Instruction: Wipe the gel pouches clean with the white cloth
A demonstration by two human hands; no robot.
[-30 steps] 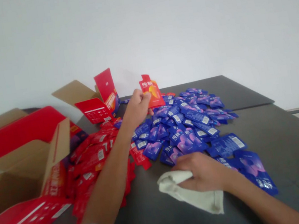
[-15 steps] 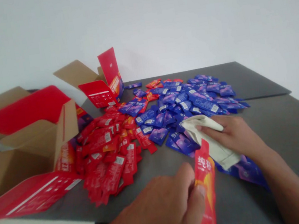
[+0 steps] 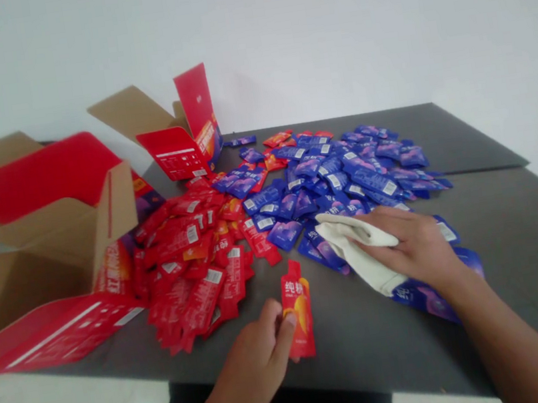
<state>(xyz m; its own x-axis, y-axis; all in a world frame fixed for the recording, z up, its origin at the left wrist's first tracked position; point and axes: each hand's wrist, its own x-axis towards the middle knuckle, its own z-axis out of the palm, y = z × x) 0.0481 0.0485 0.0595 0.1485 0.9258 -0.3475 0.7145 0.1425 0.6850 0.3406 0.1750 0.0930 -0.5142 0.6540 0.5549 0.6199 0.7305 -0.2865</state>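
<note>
Two hands are in view. The left hand (image 3: pixel 256 365) pinches a red sachet (image 3: pixel 296 308) by its side, with white Chinese characters on it and smaller print unreadable. The right hand (image 3: pixel 420 249) closes on a cream cloth (image 3: pixel 362 255) over blue sachets (image 3: pixel 331 179). Farther left, red sachets (image 3: pixel 192 267) lie against a cardboard carton (image 3: pixel 38 249) on the dark table (image 3: pixel 507 240).

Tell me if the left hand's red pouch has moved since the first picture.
Yes: the red pouch moved nearer, from beyond the blue sachets to this side.
</note>
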